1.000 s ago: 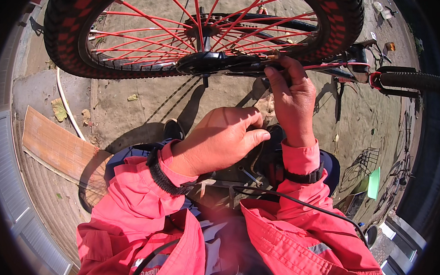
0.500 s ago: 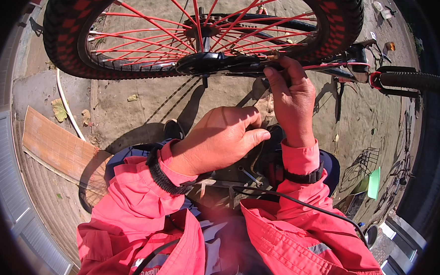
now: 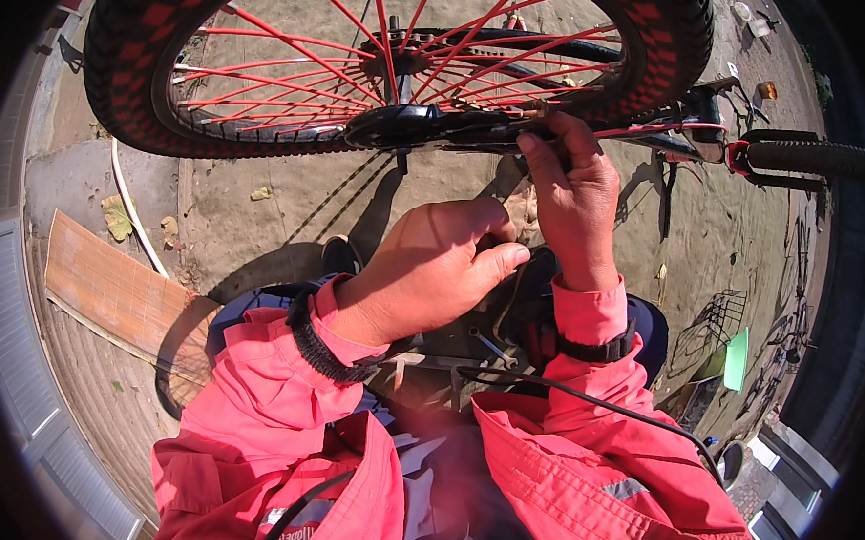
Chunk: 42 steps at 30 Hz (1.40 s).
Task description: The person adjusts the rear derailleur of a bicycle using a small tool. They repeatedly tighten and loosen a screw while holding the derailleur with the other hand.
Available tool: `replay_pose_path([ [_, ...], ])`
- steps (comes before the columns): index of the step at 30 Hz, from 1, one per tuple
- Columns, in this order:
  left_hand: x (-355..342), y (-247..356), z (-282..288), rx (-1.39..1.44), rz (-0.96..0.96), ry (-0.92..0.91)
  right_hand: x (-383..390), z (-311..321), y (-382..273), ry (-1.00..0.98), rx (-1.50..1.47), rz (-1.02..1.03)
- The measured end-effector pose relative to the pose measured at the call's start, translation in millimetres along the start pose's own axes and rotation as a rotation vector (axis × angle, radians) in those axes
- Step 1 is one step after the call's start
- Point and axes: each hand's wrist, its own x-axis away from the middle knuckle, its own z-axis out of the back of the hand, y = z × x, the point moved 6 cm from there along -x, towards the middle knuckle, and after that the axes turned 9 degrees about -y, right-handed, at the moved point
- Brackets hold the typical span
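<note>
My red sleeves (image 3: 254,406) fill the bottom of the frame. At centre, my left hand (image 3: 428,270) is half curled, thumb apart from the index finger; whether anything sits inside, I can't tell. Right of it, my right hand (image 3: 577,199) has its fingertips up at the bicycle's dark chain guard (image 3: 396,125); I can't see if they grip. The red-spoked wheel (image 3: 385,65) spans the top, another tyre (image 3: 808,160) beyond at far right.

Bare right hand (image 3: 580,204) touching black metal bar (image 3: 479,136) beside red-spoked, black-tyred bicycle wheel (image 3: 397,66); bare left hand (image 3: 423,270) loosely curled, apart from wheel; grey metal wrench (image 3: 495,349) below.
</note>
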Motion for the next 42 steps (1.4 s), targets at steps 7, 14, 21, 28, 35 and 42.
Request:
replay_pose_path([
  [7, -2.1, -2.5, 9.8, 0.114, 0.114, 0.093, -0.4, 0.0, 1.4, -0.004, -0.014, -0.003],
  [14, -4.5, -4.6, 9.7, 0.197, 0.124, 0.118, 1.8, -0.3, 2.1, -0.083, -0.025, -0.045],
  [21, -5.8, -7.6, 12.5, 0.088, 0.094, 0.142, -0.6, -0.6, 0.1, -0.013, -0.047, -0.002],
  [28, -5.9, -8.8, 14.4, 0.108, 0.084, 0.186, -0.4, -0.7, -2.2, -0.019, -0.026, -0.002],
  [35, -6.8, -12.1, 15.5, 0.208, 0.086, 0.21, -0.2, -0.9, -3.5, -0.03, -0.041, -0.013],
  [42, -7.8, -15.1, 15.9, 0.329, 0.126, 0.196, -0.4, -0.1, -4.1, -0.041, -0.02, -0.02],
])
